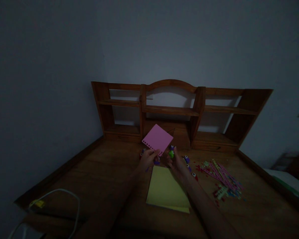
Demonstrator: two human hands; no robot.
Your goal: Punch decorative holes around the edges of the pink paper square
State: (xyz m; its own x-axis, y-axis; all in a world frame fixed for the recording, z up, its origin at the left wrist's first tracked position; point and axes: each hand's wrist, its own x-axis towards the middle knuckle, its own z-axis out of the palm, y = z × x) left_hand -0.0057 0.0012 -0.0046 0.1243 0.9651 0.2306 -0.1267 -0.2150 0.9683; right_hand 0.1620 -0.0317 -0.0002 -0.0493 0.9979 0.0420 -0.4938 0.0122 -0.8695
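head view | forward and down | near desk | facing shelf

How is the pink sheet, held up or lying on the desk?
Held up: the left hand grips the pink sheet near its holed edge, before the wooden shelf.

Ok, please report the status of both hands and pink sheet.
Left hand pinching pink sheet near one corner. Right hand holding small green object. Yellow paper lying on desk below.

From my end I counted one left hand, one right hand, one pink sheet, one green toy! Three big-eyed toys sat right, one yellow pad near, one shelf unit far; sticks defied counting.
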